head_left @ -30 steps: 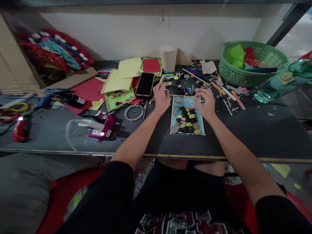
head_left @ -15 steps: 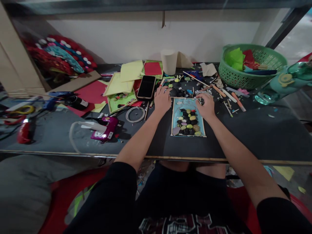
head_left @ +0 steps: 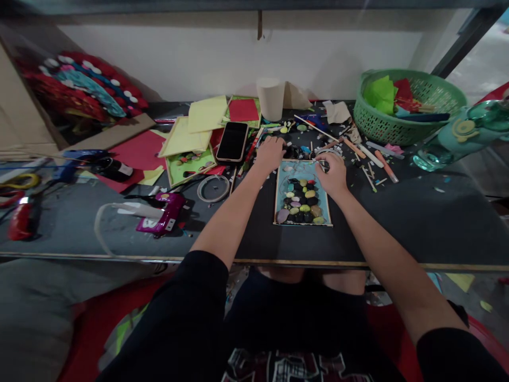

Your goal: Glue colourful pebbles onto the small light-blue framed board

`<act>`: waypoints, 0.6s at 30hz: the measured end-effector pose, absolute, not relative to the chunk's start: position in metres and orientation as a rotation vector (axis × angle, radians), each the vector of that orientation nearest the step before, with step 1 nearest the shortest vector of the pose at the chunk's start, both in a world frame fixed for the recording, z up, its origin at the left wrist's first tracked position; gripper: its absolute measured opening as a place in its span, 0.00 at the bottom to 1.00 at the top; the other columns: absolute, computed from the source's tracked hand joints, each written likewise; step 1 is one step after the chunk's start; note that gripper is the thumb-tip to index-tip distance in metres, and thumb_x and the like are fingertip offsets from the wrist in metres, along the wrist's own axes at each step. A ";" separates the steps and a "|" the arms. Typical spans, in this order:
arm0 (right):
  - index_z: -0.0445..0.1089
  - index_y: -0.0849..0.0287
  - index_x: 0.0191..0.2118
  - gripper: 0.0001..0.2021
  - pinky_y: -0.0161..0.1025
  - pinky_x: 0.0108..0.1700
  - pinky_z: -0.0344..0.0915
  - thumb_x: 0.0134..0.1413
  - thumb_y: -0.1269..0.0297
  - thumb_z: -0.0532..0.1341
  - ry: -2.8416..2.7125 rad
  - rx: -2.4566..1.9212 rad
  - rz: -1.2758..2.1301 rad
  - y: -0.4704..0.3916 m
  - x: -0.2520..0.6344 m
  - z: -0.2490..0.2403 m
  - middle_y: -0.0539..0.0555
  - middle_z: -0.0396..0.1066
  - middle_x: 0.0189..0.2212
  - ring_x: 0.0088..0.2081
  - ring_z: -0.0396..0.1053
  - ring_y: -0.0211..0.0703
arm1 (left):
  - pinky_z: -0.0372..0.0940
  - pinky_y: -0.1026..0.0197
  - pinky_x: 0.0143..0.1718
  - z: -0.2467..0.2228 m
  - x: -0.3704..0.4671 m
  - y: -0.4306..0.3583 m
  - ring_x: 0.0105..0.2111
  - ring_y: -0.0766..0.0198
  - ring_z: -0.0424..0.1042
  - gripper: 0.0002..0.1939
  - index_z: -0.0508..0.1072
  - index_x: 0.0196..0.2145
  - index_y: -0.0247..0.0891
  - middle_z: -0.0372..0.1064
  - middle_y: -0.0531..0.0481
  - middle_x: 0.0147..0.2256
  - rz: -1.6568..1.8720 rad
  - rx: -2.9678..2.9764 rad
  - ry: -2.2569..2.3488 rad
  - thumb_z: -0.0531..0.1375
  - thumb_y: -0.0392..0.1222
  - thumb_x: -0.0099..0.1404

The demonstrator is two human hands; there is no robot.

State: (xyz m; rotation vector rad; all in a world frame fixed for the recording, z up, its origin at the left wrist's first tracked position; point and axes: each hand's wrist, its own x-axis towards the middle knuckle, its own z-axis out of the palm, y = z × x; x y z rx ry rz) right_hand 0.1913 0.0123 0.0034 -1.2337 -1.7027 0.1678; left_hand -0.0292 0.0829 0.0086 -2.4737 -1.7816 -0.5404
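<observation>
A framed light-blue panel [head_left: 304, 172] lies flat on the dark table, its lower part covered with black, yellow and purple pebbles [head_left: 304, 201]. My left hand [head_left: 270, 153] is at the panel's upper left corner, beside a pile of black pebbles [head_left: 296, 152]; its fingers are bent and blurred, and what they touch is hidden. At the upper right edge of the panel, my right hand [head_left: 332, 171] has thumb and fingers drawn together around something small and dark that I cannot make out.
A phone [head_left: 233, 141], yellow sheets [head_left: 207, 114] and a white cup [head_left: 271, 100] stand or lie behind on the left. Further left is a purple glue gun [head_left: 163, 213]. A green basket [head_left: 392, 124] and a bottle [head_left: 457, 138] are at the right.
My left hand has shifted slightly right and forward relative to the panel, toward the black pebbles. My right hand stays at the panel's upper right. The whole view has shifted a little.
</observation>
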 end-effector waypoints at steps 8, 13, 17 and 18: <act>0.70 0.53 0.34 0.04 0.57 0.58 0.64 0.51 0.68 0.59 -1.727 -1.322 0.199 0.013 0.192 0.002 0.56 0.77 0.39 0.48 0.73 0.56 | 0.59 0.45 0.64 0.003 -0.042 0.059 0.56 0.49 0.69 0.19 0.73 0.53 0.33 0.72 0.34 0.51 -0.767 -2.481 -1.859 0.47 0.43 0.77; 0.69 0.53 0.34 0.03 0.56 0.58 0.65 0.52 0.68 0.60 -1.772 -1.313 0.181 0.016 0.193 0.000 0.54 0.78 0.39 0.48 0.74 0.55 | 0.65 0.50 0.58 0.014 -0.039 0.022 0.52 0.53 0.71 0.20 0.73 0.56 0.35 0.74 0.40 0.50 -0.711 -2.876 -1.492 0.48 0.42 0.77; 0.69 0.52 0.35 0.02 0.56 0.60 0.64 0.55 0.65 0.59 -1.778 -1.315 0.152 0.017 0.195 -0.003 0.55 0.78 0.40 0.49 0.73 0.54 | 0.65 0.50 0.58 0.012 -0.037 0.011 0.55 0.52 0.70 0.18 0.76 0.56 0.38 0.73 0.40 0.51 -0.592 -2.975 -1.462 0.53 0.41 0.75; 0.69 0.52 0.35 0.03 0.56 0.60 0.64 0.55 0.66 0.59 -1.775 -1.317 0.148 0.018 0.196 -0.003 0.55 0.77 0.41 0.49 0.73 0.54 | 0.65 0.51 0.58 0.011 -0.038 0.012 0.54 0.53 0.70 0.18 0.77 0.55 0.39 0.74 0.41 0.51 -0.601 -2.983 -1.482 0.53 0.41 0.75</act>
